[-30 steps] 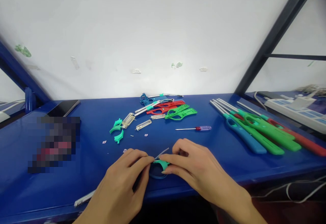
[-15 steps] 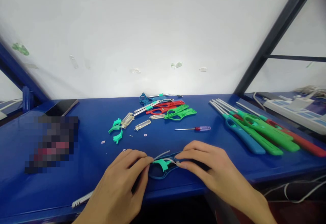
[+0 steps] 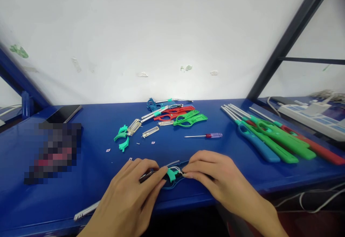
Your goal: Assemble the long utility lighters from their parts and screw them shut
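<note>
An opened blue gas-lighter half shell (image 3: 172,186) lies at the table's front, with a teal trigger (image 3: 171,175) and thin white wires (image 3: 176,167) inside it. My left hand (image 3: 132,190) is closed on the shell's left part, thumb and index finger beside the trigger. A dark piece shows under its fingers; I cannot make it out. My right hand (image 3: 215,174) pinches the wires' right end over the shell, its fingertips covering what lies there. From under my left hand a silver lighter tube (image 3: 86,211) sticks out toward the front left.
Loose teal triggers (image 3: 124,144), clear fuel tanks (image 3: 151,132), red shells (image 3: 172,115) and green shells (image 3: 190,119) lie behind my hands. A screwdriver (image 3: 207,135) sits right of them. Several whole lighters (image 3: 283,140) are piled right, near a power strip (image 3: 312,118). A phone (image 3: 64,114) lies left.
My left hand has shifted right over the shell and covers more of its left end. My right fingertips have moved slightly left along the wires, which now bow more.
</note>
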`<state>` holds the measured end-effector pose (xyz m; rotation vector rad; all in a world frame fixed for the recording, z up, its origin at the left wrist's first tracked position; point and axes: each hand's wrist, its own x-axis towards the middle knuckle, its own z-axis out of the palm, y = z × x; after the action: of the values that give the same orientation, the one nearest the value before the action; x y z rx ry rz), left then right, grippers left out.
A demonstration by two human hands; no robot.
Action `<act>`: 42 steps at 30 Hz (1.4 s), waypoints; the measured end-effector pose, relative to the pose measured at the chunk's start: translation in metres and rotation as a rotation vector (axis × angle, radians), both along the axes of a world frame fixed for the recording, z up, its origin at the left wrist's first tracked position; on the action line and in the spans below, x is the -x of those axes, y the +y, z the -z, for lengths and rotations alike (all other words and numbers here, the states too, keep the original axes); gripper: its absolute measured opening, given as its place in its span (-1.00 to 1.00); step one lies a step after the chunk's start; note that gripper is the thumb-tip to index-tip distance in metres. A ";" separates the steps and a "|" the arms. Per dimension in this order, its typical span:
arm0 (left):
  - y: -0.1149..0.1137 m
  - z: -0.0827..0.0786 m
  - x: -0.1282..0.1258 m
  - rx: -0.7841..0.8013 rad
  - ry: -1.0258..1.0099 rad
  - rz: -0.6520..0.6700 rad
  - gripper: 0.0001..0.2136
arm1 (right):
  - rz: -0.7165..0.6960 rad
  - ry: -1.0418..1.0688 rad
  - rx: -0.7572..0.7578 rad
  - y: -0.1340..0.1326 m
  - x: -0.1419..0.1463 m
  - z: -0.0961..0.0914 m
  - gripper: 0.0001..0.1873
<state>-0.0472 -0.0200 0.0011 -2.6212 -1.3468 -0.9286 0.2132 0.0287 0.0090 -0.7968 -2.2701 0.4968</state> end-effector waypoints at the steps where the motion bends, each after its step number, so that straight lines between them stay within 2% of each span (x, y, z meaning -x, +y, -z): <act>1: 0.000 0.000 0.000 -0.005 0.001 0.004 -0.71 | -0.002 -0.004 -0.007 0.000 0.000 0.000 -0.80; 8: 0.001 -0.001 -0.001 0.004 0.018 0.011 -0.75 | -0.027 -0.068 -0.083 0.000 -0.003 0.003 -0.79; 13: 0.008 -0.008 0.000 -0.099 0.083 0.032 -0.74 | -0.067 -0.104 -0.053 0.001 -0.006 0.002 -0.75; 16: 0.014 -0.013 0.000 -0.139 0.138 0.071 -0.67 | -0.091 -0.065 0.021 0.004 -0.005 0.000 -0.74; 21: 0.018 -0.020 -0.003 -0.233 0.271 0.113 -0.63 | -0.094 0.036 0.264 0.013 0.002 -0.008 -0.81; 24: 0.020 -0.024 -0.005 -0.309 0.344 0.156 -0.61 | -0.093 0.021 0.336 0.020 0.006 -0.016 -0.84; 28: 0.023 -0.027 -0.006 -0.407 0.374 0.185 -0.59 | -0.110 -0.046 0.405 0.027 0.005 -0.025 -0.78; 31: 0.026 -0.027 -0.007 -0.392 0.422 0.201 -0.61 | -0.124 -0.094 0.429 0.031 0.005 -0.030 -0.77; 36: 0.028 -0.027 -0.006 -0.344 0.462 0.211 -0.65 | -0.207 -0.138 0.425 0.046 0.010 -0.035 -0.87; 42: 0.031 -0.019 -0.004 -0.300 0.460 0.191 -0.63 | -0.323 -0.211 0.538 0.067 0.012 -0.037 -0.90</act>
<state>-0.0433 0.0108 0.0204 -2.5372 -0.7937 -0.4488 0.2013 0.0956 0.0457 -0.7595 -2.5068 1.2633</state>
